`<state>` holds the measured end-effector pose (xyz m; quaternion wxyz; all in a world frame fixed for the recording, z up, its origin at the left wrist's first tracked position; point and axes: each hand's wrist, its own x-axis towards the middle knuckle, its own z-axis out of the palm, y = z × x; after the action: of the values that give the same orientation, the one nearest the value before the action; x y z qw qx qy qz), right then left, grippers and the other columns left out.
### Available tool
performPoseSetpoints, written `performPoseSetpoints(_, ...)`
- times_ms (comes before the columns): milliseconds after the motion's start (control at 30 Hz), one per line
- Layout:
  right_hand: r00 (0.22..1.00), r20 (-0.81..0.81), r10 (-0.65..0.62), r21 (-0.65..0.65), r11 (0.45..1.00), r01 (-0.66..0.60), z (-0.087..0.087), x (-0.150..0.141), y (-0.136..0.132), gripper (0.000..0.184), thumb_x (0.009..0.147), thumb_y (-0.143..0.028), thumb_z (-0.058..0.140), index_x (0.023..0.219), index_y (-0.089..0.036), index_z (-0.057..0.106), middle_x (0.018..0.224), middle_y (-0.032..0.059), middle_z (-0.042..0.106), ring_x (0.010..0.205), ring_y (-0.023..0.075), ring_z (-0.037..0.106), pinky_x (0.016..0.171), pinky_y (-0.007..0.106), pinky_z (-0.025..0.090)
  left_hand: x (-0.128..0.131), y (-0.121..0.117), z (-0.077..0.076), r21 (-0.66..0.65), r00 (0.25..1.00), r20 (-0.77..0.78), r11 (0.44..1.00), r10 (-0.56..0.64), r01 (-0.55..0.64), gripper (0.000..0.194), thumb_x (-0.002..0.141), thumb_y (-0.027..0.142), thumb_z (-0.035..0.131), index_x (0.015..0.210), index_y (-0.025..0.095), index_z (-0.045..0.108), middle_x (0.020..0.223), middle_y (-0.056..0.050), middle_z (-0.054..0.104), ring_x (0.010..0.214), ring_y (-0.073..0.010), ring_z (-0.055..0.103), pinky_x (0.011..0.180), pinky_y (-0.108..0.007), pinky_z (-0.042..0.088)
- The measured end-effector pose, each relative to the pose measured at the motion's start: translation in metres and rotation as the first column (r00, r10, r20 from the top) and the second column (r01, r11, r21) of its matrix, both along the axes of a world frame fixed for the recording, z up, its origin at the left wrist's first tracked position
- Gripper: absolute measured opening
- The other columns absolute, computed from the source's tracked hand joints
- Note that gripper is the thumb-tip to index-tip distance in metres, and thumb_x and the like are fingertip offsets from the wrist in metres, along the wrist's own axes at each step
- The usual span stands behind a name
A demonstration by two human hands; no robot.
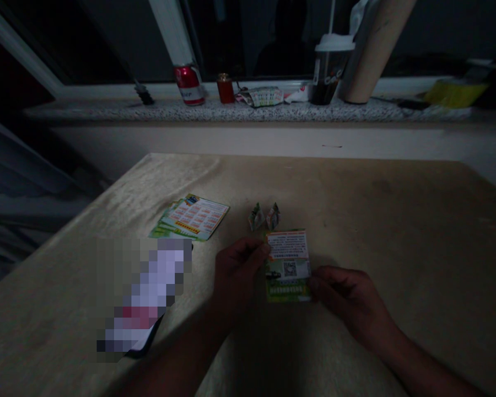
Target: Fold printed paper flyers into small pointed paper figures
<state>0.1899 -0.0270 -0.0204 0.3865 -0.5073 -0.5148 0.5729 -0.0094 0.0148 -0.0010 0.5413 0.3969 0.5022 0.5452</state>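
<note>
Between my hands is a small printed card (288, 275), green and white with lines of text and a QR code. My left hand (240, 270) pinches its left edge between thumb and fingers. On the lower right edge, my right hand (345, 289) grips it the same way. Just beyond the card stand two small folded paper pieces (256, 216), close together. A fanned stack of similar printed cards (196, 216) lies on the table to the left. Nearer me, left of my left arm, a phone (149, 300) rests with its screen blurred out.
The pale table (376, 220) reaches to the wall under a window. On the speckled sill (161, 113) stand a red can (189, 85), an orange-red canister (225, 89), a crumpled wrapper (262, 96), a lidded drink cup (328, 69) and a tall cardboard tube (372, 55).
</note>
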Motion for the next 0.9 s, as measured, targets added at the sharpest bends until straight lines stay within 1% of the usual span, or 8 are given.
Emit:
performPoseSetpoints(133, 0.999, 0.032, 0.010, 0.016, 1.000, -0.011, -0.0005, 0.0002, 0.0001, 0.040, 0.087, -0.050, 0.066, 0.065, -0.016, 0.063, 0.062, -0.0012, 0.051, 0.059, 0.0124, 0.044, 0.055, 0.026, 0.036, -0.0016, 0.0019, -0.0011, 0.011, 1.000, 0.015, 1.000, 0.003, -0.003, 0.008, 0.072, 0.022, 0.077, 0.070, 0.015, 0.074, 0.063, 0.001, 0.072, 0.059, -0.0121, 0.064, 0.061, -0.023, 0.054)
performPoseSetpoints(267, 0.999, 0.047, 0.005, 0.030, 1.000, -0.007, -0.0015, 0.0006, 0.0007, 0.042, 0.088, -0.050, 0.065, 0.063, -0.017, 0.059, 0.060, -0.0027, 0.046, 0.057, 0.0115, 0.040, 0.053, 0.026, 0.032, -0.0028, 0.0027, -0.0009, 0.002, 1.000, -0.010, 1.000, 0.004, -0.004, 0.009, 0.072, 0.021, 0.077, 0.067, 0.015, 0.073, 0.061, 0.002, 0.071, 0.057, -0.0110, 0.063, 0.060, -0.021, 0.053)
performPoseSetpoints(500, 0.999, 0.027, 0.018, -0.014, 1.000, -0.018, -0.0018, 0.0002, 0.0009, 0.040, 0.087, -0.050, 0.066, 0.065, -0.017, 0.061, 0.062, -0.0011, 0.050, 0.059, 0.0126, 0.044, 0.055, 0.026, 0.036, -0.0027, 0.0019, -0.0011, 0.005, 1.000, -0.008, 1.000, 0.002, -0.002, 0.008, 0.073, 0.023, 0.077, 0.070, 0.015, 0.074, 0.067, 0.000, 0.074, 0.062, -0.0126, 0.066, 0.062, -0.023, 0.054)
performPoseSetpoints(667, 0.998, 0.038, 0.043, 0.005, 0.999, -0.044, -0.0020, 0.0001, 0.0006, 0.037, 0.088, -0.048, 0.066, 0.068, -0.017, 0.065, 0.063, -0.0014, 0.051, 0.059, 0.0122, 0.043, 0.054, 0.026, 0.035, -0.0035, 0.0024, -0.0036, 0.018, 1.000, -0.004, 1.000, 0.012, -0.012, 0.008, 0.075, 0.022, 0.077, 0.070, 0.015, 0.074, 0.066, 0.001, 0.073, 0.061, -0.0117, 0.065, 0.062, -0.021, 0.054)
performPoseSetpoints(800, 0.997, 0.062, 0.043, 0.017, 0.999, -0.044, -0.0023, -0.0007, 0.0002, 0.038, 0.089, -0.045, 0.065, 0.064, -0.017, 0.061, 0.059, -0.0029, 0.049, 0.056, 0.0106, 0.040, 0.052, 0.025, 0.033, -0.0043, 0.0022, -0.0034, 0.019, 0.999, 0.012, 0.999, 0.033, -0.034, 0.006, 0.074, 0.021, 0.077, 0.071, 0.015, 0.074, 0.067, 0.001, 0.074, 0.062, -0.0122, 0.066, 0.064, -0.022, 0.054)
performPoseSetpoints(900, 0.997, 0.054, 0.048, 0.026, 0.998, -0.050, -0.0029, -0.0012, -0.0004, 0.037, 0.090, -0.043, 0.065, 0.064, -0.017, 0.062, 0.059, -0.0030, 0.051, 0.056, 0.0105, 0.043, 0.053, 0.024, 0.035, -0.0052, 0.0026, -0.0024, 0.009, 1.000, 0.000, 1.000, 0.028, -0.028, 0.008, 0.074, 0.022, 0.077, 0.072, 0.015, 0.075, 0.067, 0.000, 0.074, 0.062, -0.0125, 0.066, 0.063, -0.023, 0.054)
